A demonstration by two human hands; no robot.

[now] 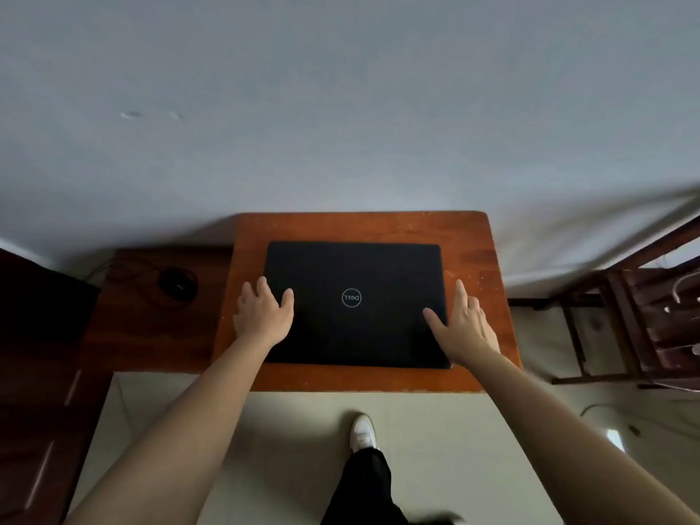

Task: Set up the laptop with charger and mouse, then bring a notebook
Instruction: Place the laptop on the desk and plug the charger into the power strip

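A closed black laptop (354,303) lies flat on a small orange-brown wooden table (360,225), its round logo facing up. My left hand (263,316) rests at the laptop's left edge, thumb on the lid and fingers spread beside it. At the right edge, my right hand (464,323) lies the same way, thumb on the lid and index finger stretched along the side. Neither hand curls around the laptop. On a lower dark surface to the left sits a round black object (178,285) with a thin cable looped around it. No notebook is in view.
The table stands against a pale wall. A lower dark-brown table (151,335) adjoins it on the left, with a black boxy thing (41,305) at the far left. A dark wooden rack (644,316) stands at the right. My white shoe (363,431) is on the pale floor.
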